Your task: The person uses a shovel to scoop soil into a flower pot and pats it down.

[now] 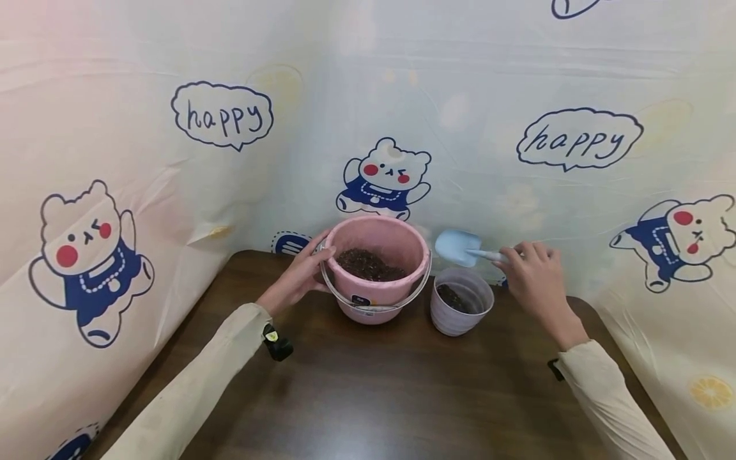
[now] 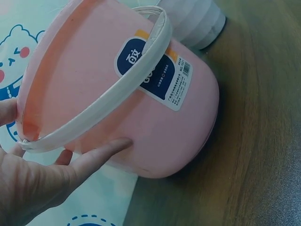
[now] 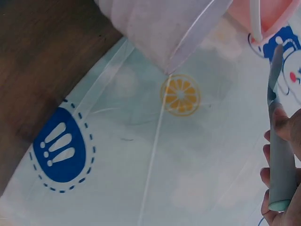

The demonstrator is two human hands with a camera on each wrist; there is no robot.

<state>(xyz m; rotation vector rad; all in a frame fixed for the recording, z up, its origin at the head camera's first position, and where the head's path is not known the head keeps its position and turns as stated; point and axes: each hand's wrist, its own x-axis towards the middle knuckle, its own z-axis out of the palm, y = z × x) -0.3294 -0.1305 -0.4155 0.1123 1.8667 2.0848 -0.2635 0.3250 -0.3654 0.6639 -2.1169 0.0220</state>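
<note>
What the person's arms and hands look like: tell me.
The left sleeve and right sleeve are long, cream-coloured and creased. By the left one sits a small black device with a yellowish mark; by the right, a dark piece partly shows. The left hand and right hand are ungloved.

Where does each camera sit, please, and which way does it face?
Head: worn on the head, facing forward and down at the pink bucket, pale pot and table; left hand, right hand and both sleeves show.
Left wrist: on that wrist, facing the bucket's outer side and handle; only the left hand shows.
Right wrist: on that wrist, facing the pot's side and printed backdrop; the right hand shows, gripping the trowel.
Shared: both wrist views include the bucket and pot.
</note>
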